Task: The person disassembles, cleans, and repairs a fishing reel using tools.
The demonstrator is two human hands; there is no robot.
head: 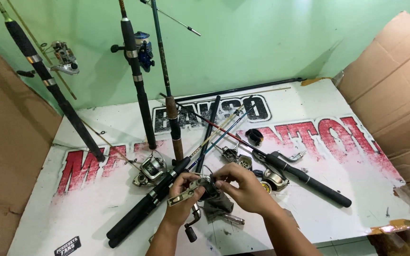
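Note:
My left hand (180, 203) and my right hand (245, 189) meet over the near middle of the white printed table (338, 199). Together they grip a small dark fishing reel (204, 186) with a metal foot; its crank handle (191, 226) hangs below my left hand. A grey cloth (218, 205) lies under the reel. Just left of my hands lie two black rod butts (138, 215) and a silver spinning reel (150, 169).
Several thin rods fan across the table's centre. A black-handled rod with a reel (304, 179) lies at right, with loose reel parts (240, 159) and a black ring (255, 136). Rods with reels (136, 61) lean on the green wall. Cardboard (395, 90) flanks both sides.

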